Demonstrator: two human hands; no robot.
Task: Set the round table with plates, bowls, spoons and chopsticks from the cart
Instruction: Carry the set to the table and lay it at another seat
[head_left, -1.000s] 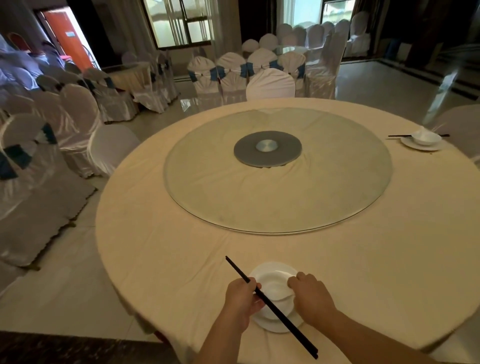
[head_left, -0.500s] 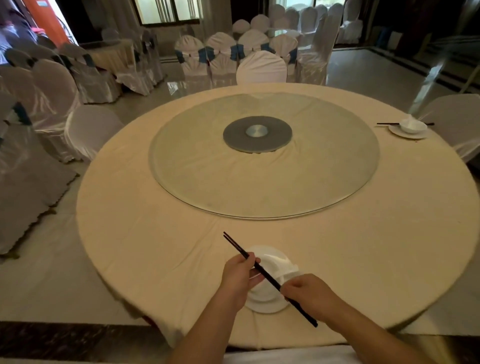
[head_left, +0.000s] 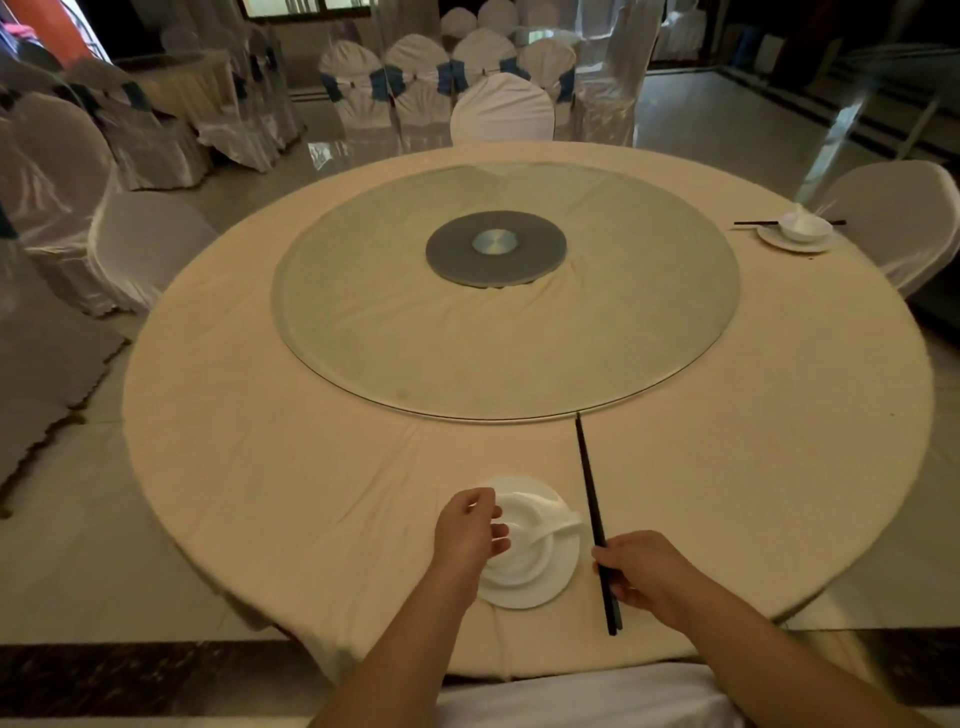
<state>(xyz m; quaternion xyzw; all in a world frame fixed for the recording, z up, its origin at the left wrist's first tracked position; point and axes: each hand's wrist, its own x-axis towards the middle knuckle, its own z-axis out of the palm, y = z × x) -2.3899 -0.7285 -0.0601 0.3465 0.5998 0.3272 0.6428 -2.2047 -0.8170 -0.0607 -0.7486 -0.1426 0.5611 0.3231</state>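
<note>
A white plate (head_left: 524, 590) lies at the near edge of the round table (head_left: 260, 457), with a white bowl (head_left: 530, 525) and a white spoon (head_left: 563, 529) on it. My left hand (head_left: 467, 535) rests at the bowl's left rim, fingers loosely curled, holding nothing. My right hand (head_left: 641, 571) grips the lower part of a pair of black chopsticks (head_left: 589, 483), which lie just right of the plate and point away toward the glass turntable (head_left: 363, 332). A second setting sits at the far right: plate (head_left: 792, 243), bowl (head_left: 805, 226), chopsticks (head_left: 753, 223).
White-covered chairs ring the table: one at the far side (head_left: 501, 109), one at the left (head_left: 140, 249), one at the right (head_left: 898, 223). A white chair back (head_left: 582, 701) is right below me. More covered chairs and another table stand at the back left.
The chopsticks passed from my left hand to my right, swung from across the bowl to the plate's right side. My left hand let go and moved to the bowl's left rim.
</note>
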